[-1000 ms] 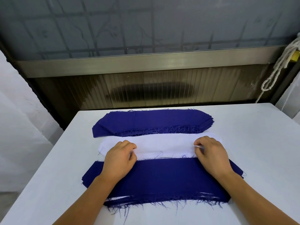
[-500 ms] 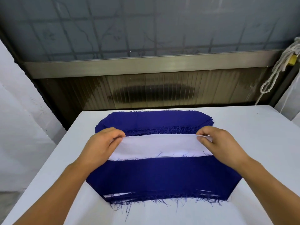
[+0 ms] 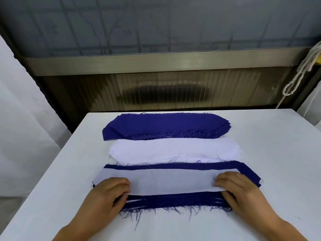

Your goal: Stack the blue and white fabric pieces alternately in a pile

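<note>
Head view: white piece [image 3: 171, 181] lay on the near pile [image 3: 175, 201], both hands at its ends.
Left hand [image 3: 111, 193] & right hand [image 3: 236, 188] had fingers curled over the white piece's ends, thumbs tucked under the edge, pinching it. Risk: piece sat skewed w/ blue showing at far edge & right, so pile could go crooked; frayed threads might snag. Spare white stack [image 3: 173, 150] & blue stack [image 3: 165, 125] waited further back on the desk [image 3: 269, 153].

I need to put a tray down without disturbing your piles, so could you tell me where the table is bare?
The table is bare right of all three piles, out to its right edge, and in a narrower strip left of them. The middle is crowded: blue stack, white stack and the mixed pile under both hands lie nearly edge to edge.
</note>
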